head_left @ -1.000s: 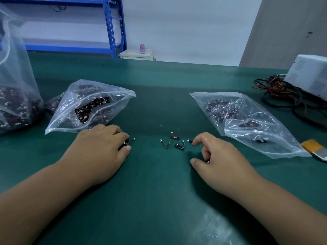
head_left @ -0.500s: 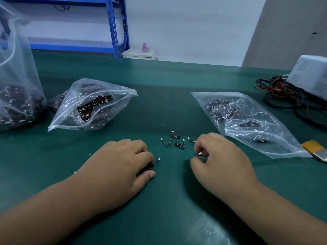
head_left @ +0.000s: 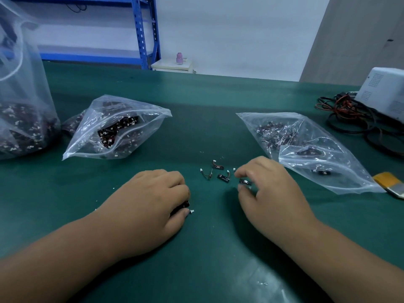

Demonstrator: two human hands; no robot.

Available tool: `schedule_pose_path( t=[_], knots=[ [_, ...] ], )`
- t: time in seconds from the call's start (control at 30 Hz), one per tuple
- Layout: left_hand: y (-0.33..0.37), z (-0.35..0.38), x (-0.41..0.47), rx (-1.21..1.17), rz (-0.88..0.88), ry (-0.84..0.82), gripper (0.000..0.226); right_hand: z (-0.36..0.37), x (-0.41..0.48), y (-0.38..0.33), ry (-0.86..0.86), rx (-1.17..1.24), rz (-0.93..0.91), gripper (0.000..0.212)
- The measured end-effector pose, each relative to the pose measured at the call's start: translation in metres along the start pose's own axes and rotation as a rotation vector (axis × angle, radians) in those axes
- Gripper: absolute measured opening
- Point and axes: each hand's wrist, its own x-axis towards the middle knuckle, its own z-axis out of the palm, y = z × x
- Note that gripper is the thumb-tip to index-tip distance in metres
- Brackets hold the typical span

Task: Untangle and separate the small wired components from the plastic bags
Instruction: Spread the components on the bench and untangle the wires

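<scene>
Left bag [head_left: 113, 130]: lying on the green table [head_left: 207, 101], full of tangled components.
Left hand [head_left: 148, 206]: resting knuckles-up, fingers curling closed around a small black component [head_left: 185, 204] whose white connector is poking out.
Loose components [head_left: 216, 171]: lying between both hands.
Right hand [head_left: 269, 193]: pinching another black component [head_left: 245, 182] between thumb and fingertips.
Right bags [head_left: 306, 147]: lying just beyond the right hand.

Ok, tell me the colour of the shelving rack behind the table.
Blue: the rack's upright and shelf beams are blue, clearest in the head view, top left.
</scene>
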Motion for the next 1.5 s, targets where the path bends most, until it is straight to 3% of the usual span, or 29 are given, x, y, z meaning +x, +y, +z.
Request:
schedule_pose_path(
  t=[0.07,0.13,0.27,0.43,0.6,0.8,0.87,0.97,1.17,1.33,1.5],
  knots=[
    [-0.002,-0.001,0.001,0.022,0.005,-0.007,0.027,-0.004,-0.011,-0.022,0.029,-0.045,-0.148,0.01],
    [-0.004,-0.003,0.002,0.041,0.038,-0.002,0.026,-0.002,-0.026,-0.048,-0.072,-0.045,-0.196,0.017],
    [-0.002,-0.005,0.001,0.019,0.165,-0.005,0.021,0.005,-0.04,-0.069,-0.305,-0.021,-0.078,0.052],
    [0.004,-0.002,0.0,-0.023,0.255,0.001,0.02,0.004,-0.032,-0.059,-0.336,-0.078,-0.091,0.061],
    [0.005,-0.001,0.001,-0.092,0.224,0.022,0.019,0.009,-0.032,-0.054,-0.272,0.074,-0.132,0.042],
    [0.004,-0.001,-0.001,-0.158,0.171,0.014,0.025,0.013,-0.029,-0.048,-0.194,0.292,-0.008,0.035],
    [0.004,-0.001,-0.002,-0.175,0.122,0.031,0.023,0.012,-0.029,-0.048,-0.234,0.28,-0.007,0.039],
    [0.005,-0.002,-0.003,-0.244,0.009,0.018,0.037,0.012,-0.03,-0.048,-0.272,0.223,-0.017,0.051],
    [0.01,0.0,-0.003,-0.3,-0.025,0.02,0.043,0.012,-0.028,-0.049,-0.273,0.254,0.001,0.049],
    [0.018,0.0,-0.003,-0.278,0.056,0.071,0.04,0.015,-0.027,-0.048,-0.236,0.298,0.032,0.034],
    [0.018,-0.001,-0.004,-0.186,0.025,0.138,0.034,0.016,-0.025,-0.046,-0.211,0.408,0.079,0.016]
  ],
)
